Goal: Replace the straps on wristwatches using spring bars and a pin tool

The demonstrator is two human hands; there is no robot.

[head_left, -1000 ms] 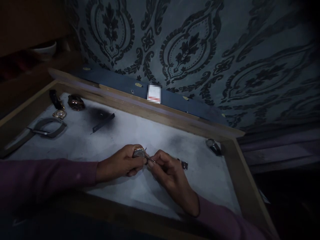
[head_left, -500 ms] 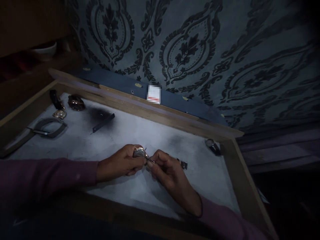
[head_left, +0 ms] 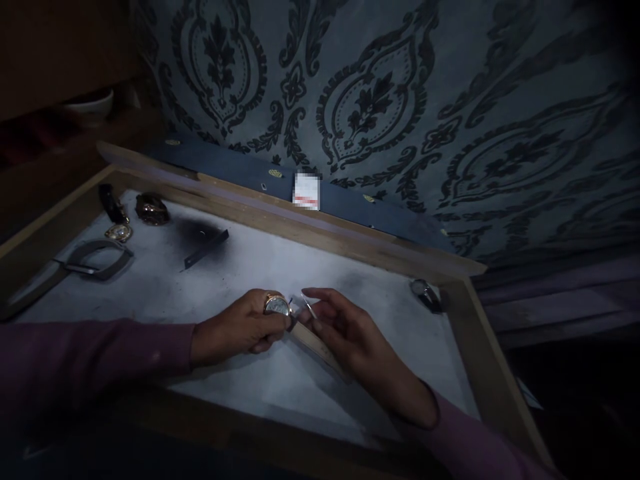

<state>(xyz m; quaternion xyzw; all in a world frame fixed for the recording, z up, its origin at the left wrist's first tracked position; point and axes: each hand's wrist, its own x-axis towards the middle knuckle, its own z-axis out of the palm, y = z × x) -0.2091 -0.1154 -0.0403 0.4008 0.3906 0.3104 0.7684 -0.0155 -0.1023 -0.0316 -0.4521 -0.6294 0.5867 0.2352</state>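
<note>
My left hand (head_left: 240,323) is closed round a wristwatch (head_left: 277,306) with a gold-coloured case, its round face turned up between thumb and fingers. From the case a pale-backed watch strap (head_left: 317,347) runs down to the right, passing beneath my right hand (head_left: 345,327). Pinched between that hand's thumb and fingers is a thin, shiny metal tool (head_left: 309,306), pointing up and to the left, a little apart from the watch. Its exact kind is too small to make out.
The wooden tray (head_left: 477,347) has raised edges and a white lining. At its left lie a black-strapped gold watch (head_left: 119,232), a brownish watch (head_left: 152,209) and a grey strap (head_left: 100,260). A dark strip (head_left: 206,249) lies nearer the middle, another watch (head_left: 426,295) at right.
My right hand has drawn back to the right from the watch, its fingers more raised. The shiny tool and the pale-backed strap now show clearly. My left hand has barely moved.
</note>
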